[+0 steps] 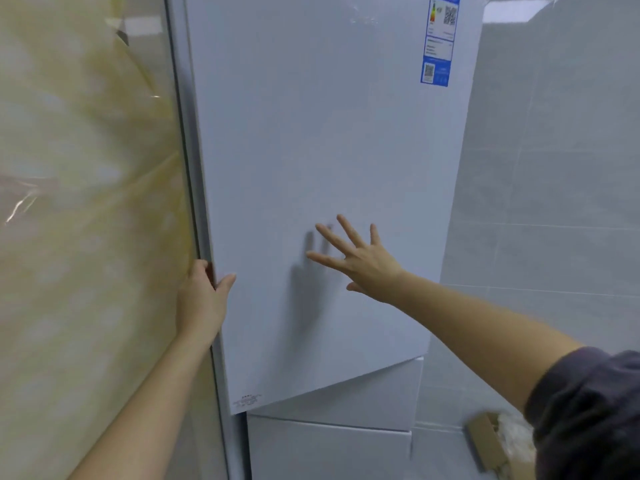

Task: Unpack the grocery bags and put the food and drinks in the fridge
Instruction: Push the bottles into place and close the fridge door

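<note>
The left hand (pixel 202 299), at the lower left of centre, has its grip closed on the left edge of the white upper fridge door (pixel 311 133): the thumb (pixel 227 280) lies on the door's front and the fingers curl round the edge, their tips hidden behind it. The right hand (pixel 363 261), just right of centre, has its grip spread wide, fingers straight and fanned, palm facing the door's front. It holds nothing. Its dark shadow falls on the door just to its left; whether the fingertips touch the door cannot be told.

The door fills the middle of the frame. Its bottom edge runs at an angle to the two white lower fridge fronts (pixel 329 448) beneath it, the left corner standing out toward the camera. A blue energy label (pixel 439 39) with square codes sits at the door's upper right.

A glossy yellow-veined wall panel (pixel 86 202) covers the left of the frame. Pale grey wall tiles (pixel 554 168) fill the right. At the lower right are a dark sleeve (pixel 588 410) on the right arm and, beside it, an open cardboard box (pixel 483 441) with something white inside.
</note>
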